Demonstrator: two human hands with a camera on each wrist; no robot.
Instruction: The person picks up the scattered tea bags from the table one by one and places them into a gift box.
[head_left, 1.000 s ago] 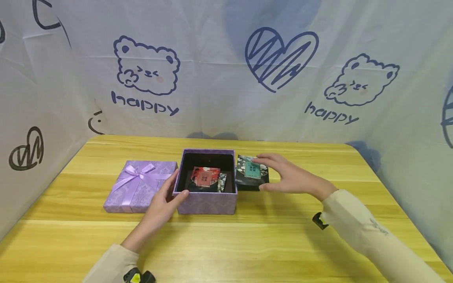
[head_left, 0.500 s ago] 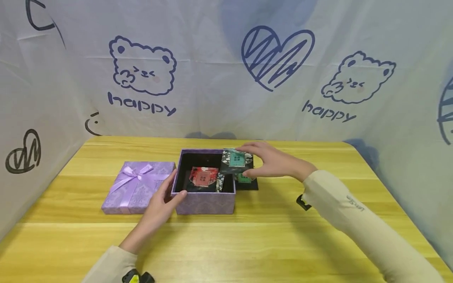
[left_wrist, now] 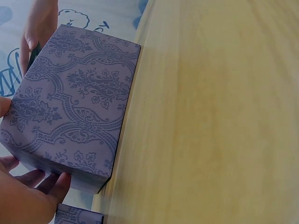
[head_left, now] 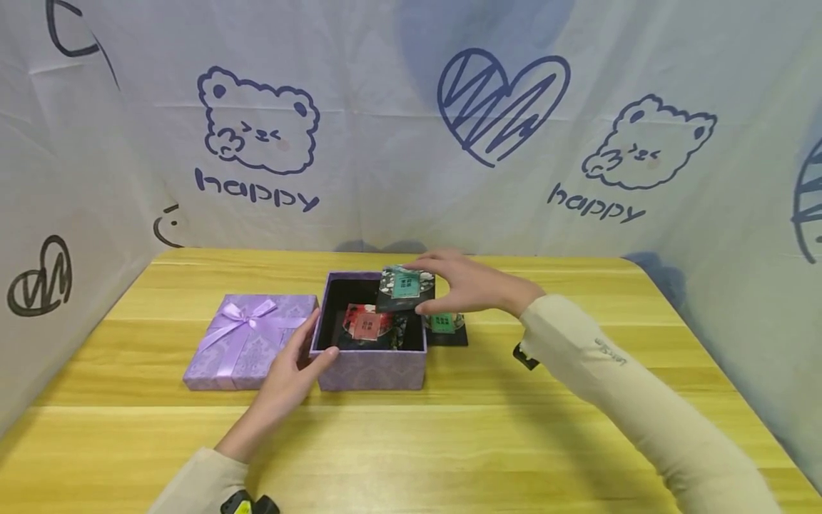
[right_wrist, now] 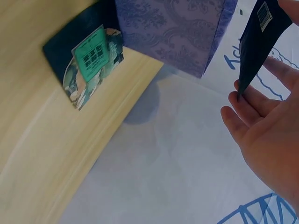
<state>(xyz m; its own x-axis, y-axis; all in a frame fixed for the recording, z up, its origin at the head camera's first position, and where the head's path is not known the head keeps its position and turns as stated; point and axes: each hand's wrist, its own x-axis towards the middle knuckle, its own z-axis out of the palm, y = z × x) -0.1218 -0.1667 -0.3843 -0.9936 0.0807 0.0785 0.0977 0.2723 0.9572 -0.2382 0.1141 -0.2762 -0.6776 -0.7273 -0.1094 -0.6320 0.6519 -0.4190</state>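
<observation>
Progress: red packet [head_left: 367,323] is lying in the box [head_left: 372,368]; green packet [head_left: 406,287] is hovering over the box's 1 o'clock corner; another packet [head_left: 444,327] is waiting on the table [head_left: 449,442] at the box's 3 o'clock.
Right hand [head_left: 472,287]: pinching the green packet by its edge, thumb below, fingers above.
Left hand [head_left: 292,375]: fingers straight, bracing the box's 8 o'clock corner.
Lid [head_left: 250,341]: lying at the box's 9 o'clock.

— What can you read from where you stand?

— "happy" twice on the backdrop cloth [head_left: 385,143], once under each bear drawing, left [head_left: 257,191] and right [head_left: 596,204].

— And the packets?

— Teal label [head_left: 406,285] on the packet in your right hand [head_left: 472,285], red label [head_left: 368,325] on the one in the purple box [head_left: 372,368], teal label [right_wrist: 93,53] on the one on the table: characters too small to read. Barcode [right_wrist: 264,10] on the held packet's back, digits illegible.
</observation>
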